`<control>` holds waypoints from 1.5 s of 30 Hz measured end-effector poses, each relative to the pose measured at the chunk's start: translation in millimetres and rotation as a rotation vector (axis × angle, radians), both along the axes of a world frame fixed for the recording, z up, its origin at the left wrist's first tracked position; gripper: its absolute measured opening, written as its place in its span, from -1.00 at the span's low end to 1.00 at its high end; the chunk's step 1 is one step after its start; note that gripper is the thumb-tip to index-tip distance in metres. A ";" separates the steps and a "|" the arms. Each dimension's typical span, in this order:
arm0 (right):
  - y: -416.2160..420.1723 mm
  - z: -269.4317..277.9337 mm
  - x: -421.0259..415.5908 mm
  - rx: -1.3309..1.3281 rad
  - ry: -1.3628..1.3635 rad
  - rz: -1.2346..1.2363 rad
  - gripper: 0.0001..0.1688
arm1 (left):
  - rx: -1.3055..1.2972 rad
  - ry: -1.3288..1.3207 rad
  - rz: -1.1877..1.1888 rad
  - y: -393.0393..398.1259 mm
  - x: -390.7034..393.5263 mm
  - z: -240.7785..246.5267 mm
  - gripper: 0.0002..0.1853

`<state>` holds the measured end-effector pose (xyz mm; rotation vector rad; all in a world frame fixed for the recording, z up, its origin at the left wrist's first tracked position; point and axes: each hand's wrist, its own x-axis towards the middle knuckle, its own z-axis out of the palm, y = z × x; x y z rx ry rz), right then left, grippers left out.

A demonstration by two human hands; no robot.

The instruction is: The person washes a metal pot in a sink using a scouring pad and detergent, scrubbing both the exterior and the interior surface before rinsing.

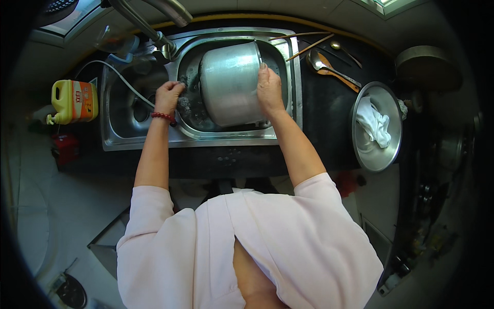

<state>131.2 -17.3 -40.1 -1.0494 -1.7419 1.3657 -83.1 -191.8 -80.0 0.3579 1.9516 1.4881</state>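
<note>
A large aluminium pot lies tilted on its side in the right basin of the stainless steel sink, its rim turned to the right. My right hand grips that rim, thumb on the outside. Over the divider between the two basins is my left hand, fingers curled together. Beside its fingers hangs something dark and wiry, perhaps a scouring pad; whether the fingers hold it is unclear. Water lies in the basin under the pot. The inside of the pot is hidden.
Behind the sink stands the faucet. A yellow detergent jug is at the left. Chopsticks lie across the sink's right edge, near spoons and a wooden spatula. A metal bowl with a white cloth sits far right.
</note>
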 end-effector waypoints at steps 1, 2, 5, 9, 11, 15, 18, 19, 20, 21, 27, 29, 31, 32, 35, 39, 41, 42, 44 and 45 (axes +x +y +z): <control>4.7 0.2 -4.3 -0.128 0.032 0.012 -0.48 | 0.143 -0.182 0.047 2.1 2.3 26.4 -0.85; 9.0 2.3 -10.2 -0.253 0.065 0.030 -0.49 | 0.237 -0.206 0.105 4.8 5.1 45.5 -0.89; 24.6 4.1 -17.7 -0.464 0.121 0.075 -0.50 | 0.507 -0.295 0.084 32.0 35.0 97.8 -0.81; 30.1 -0.3 -29.9 -0.456 0.096 0.093 -0.48 | 0.151 0.795 -0.277 64.2 84.8 69.9 -0.64; 41.2 -1.8 -20.9 -0.371 0.054 0.023 -0.48 | -0.137 1.347 -0.454 79.8 132.6 68.7 -0.55; 39.2 -6.7 -16.9 -0.335 0.034 -0.003 -0.46 | -0.274 1.261 -0.360 115.2 115.0 66.4 -0.62; 37.3 4.2 -23.4 -0.252 -0.051 -0.021 -0.45 | -0.417 1.054 -0.401 142.4 87.6 77.1 -0.74; 38.2 2.9 -23.7 -0.224 -0.065 -0.019 -0.44 | -0.426 0.997 -0.437 145.4 82.7 78.5 -0.74; 39.0 -0.6 -24.7 -0.195 -0.079 -0.014 -0.44 | -0.367 1.096 -0.438 141.3 86.3 76.9 -0.72; 42.9 -3.4 -23.5 -0.166 -0.094 -0.022 -0.43 | -0.297 1.196 -0.448 136.3 96.1 72.3 -0.70; 36.2 2.6 -12.9 -0.082 -0.019 -0.018 -0.42 | -0.066 1.259 -0.574 92.8 152.9 64.9 -0.52; 34.4 -4.7 -14.2 -0.117 0.042 -0.019 -0.42 | -0.124 1.245 -0.577 106.1 140.4 69.6 -0.55; 27.4 -1.3 -12.4 -0.127 0.074 -0.013 -0.42 | -0.191 1.150 -0.519 128.8 120.1 72.5 -0.60; 25.6 -2.0 -13.0 -0.123 0.047 -0.009 -0.43 | -0.289 1.081 -0.575 138.9 111.3 83.6 -0.59; 24.6 -0.8 -13.8 -0.189 0.083 -0.004 -0.44 | -0.238 1.122 -0.563 139.8 112.5 77.1 -0.60; 34.7 -12.1 -10.9 -0.307 0.184 0.021 -0.44 | -0.042 1.281 -0.521 90.9 153.4 68.2 -0.58; 31.0 -13.6 -10.2 -0.345 0.230 0.025 -0.47 | -0.066 1.285 -0.561 84.7 154.7 69.4 -0.55; 29.7 -14.1 -10.5 -0.356 0.257 0.034 -0.48 | -0.091 1.269 -0.571 87.2 152.8 76.6 -0.54; 29.2 -14.9 -11.4 -0.396 0.312 0.030 -0.51 | -0.131 1.250 -0.544 101.6 149.3 77.8 -0.54; 28.5 -13.2 -11.1 -0.444 0.356 0.034 -0.51 | -0.167 1.213 -0.544 113.3 144.6 79.0 -0.55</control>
